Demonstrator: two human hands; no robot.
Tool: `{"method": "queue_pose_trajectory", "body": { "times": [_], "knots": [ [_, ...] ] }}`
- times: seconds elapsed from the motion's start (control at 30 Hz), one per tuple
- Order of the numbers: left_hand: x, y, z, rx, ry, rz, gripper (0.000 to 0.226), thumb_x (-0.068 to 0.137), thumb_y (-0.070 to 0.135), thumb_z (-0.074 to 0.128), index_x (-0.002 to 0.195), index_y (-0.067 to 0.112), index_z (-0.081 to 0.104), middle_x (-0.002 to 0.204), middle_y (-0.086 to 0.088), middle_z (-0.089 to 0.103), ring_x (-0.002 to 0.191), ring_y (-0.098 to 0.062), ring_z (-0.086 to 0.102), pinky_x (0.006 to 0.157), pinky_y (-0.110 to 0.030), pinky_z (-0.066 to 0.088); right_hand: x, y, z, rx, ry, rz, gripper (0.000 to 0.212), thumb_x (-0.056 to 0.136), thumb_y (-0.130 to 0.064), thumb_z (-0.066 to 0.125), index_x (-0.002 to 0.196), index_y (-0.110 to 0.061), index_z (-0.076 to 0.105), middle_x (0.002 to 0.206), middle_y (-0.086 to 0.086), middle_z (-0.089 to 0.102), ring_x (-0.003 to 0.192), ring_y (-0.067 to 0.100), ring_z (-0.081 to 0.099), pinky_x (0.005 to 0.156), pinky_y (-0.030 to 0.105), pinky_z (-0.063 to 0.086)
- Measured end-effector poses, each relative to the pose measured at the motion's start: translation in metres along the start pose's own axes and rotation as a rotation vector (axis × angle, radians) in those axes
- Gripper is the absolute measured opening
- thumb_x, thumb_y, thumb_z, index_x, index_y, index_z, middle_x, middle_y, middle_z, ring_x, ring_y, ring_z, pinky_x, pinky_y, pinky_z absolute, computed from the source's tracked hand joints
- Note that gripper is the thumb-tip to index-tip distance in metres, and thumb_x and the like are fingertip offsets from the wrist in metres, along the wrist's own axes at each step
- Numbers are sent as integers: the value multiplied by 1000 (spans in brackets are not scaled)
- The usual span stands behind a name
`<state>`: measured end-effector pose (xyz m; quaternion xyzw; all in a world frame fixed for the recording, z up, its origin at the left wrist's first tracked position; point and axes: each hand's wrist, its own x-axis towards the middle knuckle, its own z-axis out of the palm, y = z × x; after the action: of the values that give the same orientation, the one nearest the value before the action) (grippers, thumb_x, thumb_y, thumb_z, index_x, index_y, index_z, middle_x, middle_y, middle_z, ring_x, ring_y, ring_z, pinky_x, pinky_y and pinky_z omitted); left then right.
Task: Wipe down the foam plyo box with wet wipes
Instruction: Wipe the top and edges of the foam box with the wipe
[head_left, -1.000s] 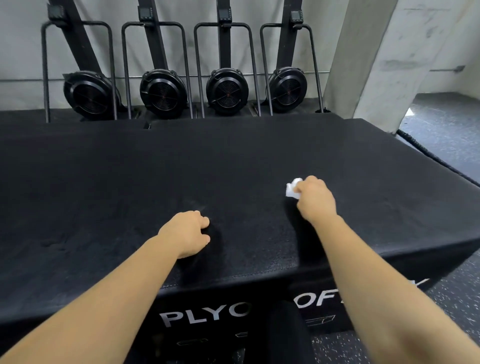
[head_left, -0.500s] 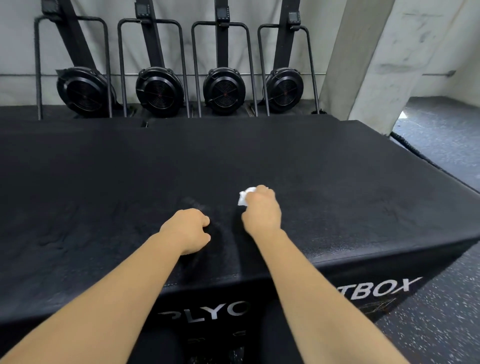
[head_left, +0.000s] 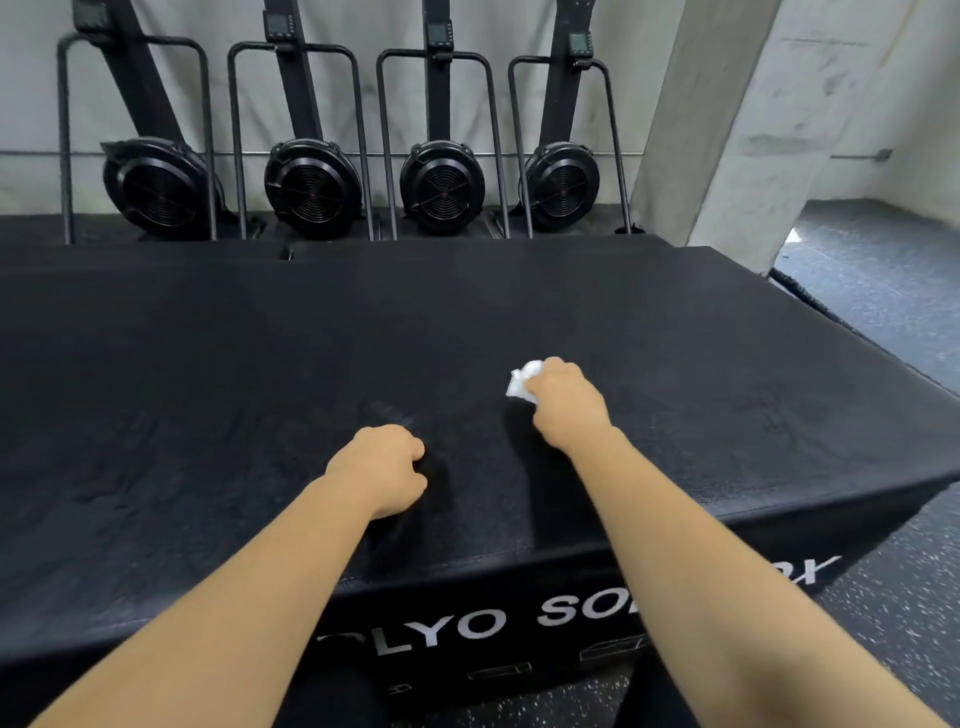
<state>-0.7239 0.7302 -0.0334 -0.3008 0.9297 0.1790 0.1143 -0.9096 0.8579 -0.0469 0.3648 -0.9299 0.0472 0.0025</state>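
Note:
A large black foam plyo box (head_left: 260, 374) fills the middle of the view, its front face printed with white letters. My right hand (head_left: 569, 408) grips a crumpled white wet wipe (head_left: 523, 385) and presses it on the box top, right of centre. My left hand (head_left: 382, 467) rests as a curled fist on the box top near the front edge, holding nothing that I can see.
Several black ski-erg machines (head_left: 311, 187) stand against the white wall behind the box. A concrete pillar (head_left: 727, 119) rises at the back right. Speckled dark rubber floor (head_left: 883, 291) lies to the right and in front of the box.
My right hand swept the wipe left toward my left fist, then back to the right and a little farther from me. The left fist stayed in place.

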Motion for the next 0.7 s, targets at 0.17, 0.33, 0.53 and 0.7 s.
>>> {"method": "queue_pose_trajectory", "body": {
  "times": [0.17,0.33,0.53,0.7],
  "knots": [
    [3,9,-6,54,-15,-45,21,87,14,56,105,23,64,120,0,58,101,-19,55,90,-32,49,16,62,-10,-84,-24,171,38,94,-4,46,131,-9,50,124,11,41,113,29,42,72,34,40],
    [17,17,-28,198,167,-73,13,82,32,60,86,25,70,95,11,69,89,-13,63,66,-26,47,35,86,-15,-29,-21,268,37,93,-3,49,130,-6,49,121,12,43,114,31,45,72,36,41],
    [67,31,-39,-61,444,-149,14,87,33,57,83,27,69,86,12,69,84,-14,62,70,-28,47,55,70,-4,54,58,269,32,91,-9,54,124,-7,57,121,10,47,114,29,44,72,32,36],
    [112,49,-41,-219,437,-208,10,90,29,56,88,38,56,93,11,64,87,-18,57,68,-27,40,48,11,7,180,92,81,38,89,-5,55,126,-14,58,123,5,47,114,24,42,69,27,34]
  ]
}}
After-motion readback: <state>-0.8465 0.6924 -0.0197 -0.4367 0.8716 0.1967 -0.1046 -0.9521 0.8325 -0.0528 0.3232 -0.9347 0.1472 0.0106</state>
